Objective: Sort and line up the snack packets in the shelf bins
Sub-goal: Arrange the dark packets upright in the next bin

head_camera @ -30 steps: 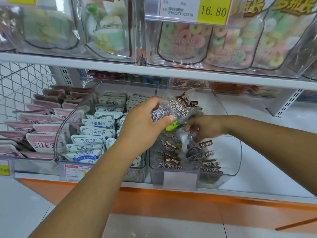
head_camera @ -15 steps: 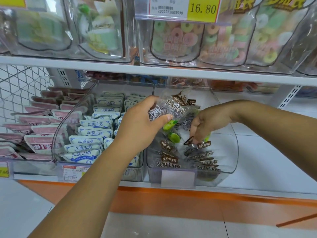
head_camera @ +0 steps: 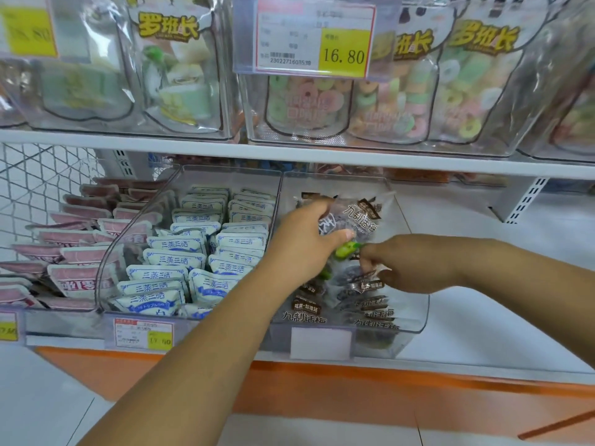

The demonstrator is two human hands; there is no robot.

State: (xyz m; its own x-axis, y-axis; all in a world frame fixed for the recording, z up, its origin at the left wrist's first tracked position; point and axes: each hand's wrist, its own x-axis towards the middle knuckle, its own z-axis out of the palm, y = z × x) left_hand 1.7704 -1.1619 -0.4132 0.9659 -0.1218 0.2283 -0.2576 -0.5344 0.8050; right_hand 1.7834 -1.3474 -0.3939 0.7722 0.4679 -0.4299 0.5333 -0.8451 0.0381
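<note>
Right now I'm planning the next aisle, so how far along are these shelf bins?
Done: the white-and-blue packets stand in neat rows in the middle clear bin. In hand: the left hand holds up clear brown-labelled packets while the right hand pinches another. Left: the brown-labelled packets lying jumbled in the right clear bin.

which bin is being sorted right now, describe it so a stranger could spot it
On the lower shelf stand three clear bins. It is the rightmost bin, where both hands meet. Unlike the pink and blue-white packets beside it, it holds clear packets with brown labels.
</note>
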